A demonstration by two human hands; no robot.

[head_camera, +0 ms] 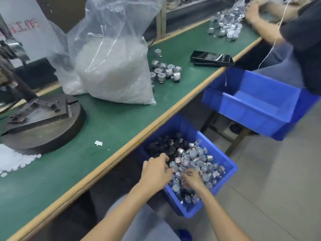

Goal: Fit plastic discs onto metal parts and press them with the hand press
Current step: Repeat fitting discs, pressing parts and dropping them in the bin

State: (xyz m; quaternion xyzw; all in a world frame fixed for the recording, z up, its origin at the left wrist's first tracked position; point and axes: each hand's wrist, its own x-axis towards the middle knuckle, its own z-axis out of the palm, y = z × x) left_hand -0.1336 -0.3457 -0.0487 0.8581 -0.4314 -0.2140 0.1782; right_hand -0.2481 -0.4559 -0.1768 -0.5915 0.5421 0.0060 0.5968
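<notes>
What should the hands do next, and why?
Probably scoop up some metal parts and carry them to the green table by the hand press. The left hand and right hand are down in the blue bin among them, and white plastic discs lie beside the press.

Small silvery metal parts point(194, 164), short cylinders with flat round faces, are heaped loosely at all angles in a blue bin point(189, 210) below the bench edge, with darker pieces piled toward its far corner. A smaller cluster point(165, 72) of like parts is set out on the green bench point(121, 122), some upright, some tipped. White plastic discs point(12, 160) are spilled in a flat heap against the round, dark base of the hand press point(43, 122). A white mass is packed in a clear bag point(112, 72) nearby.
</notes>
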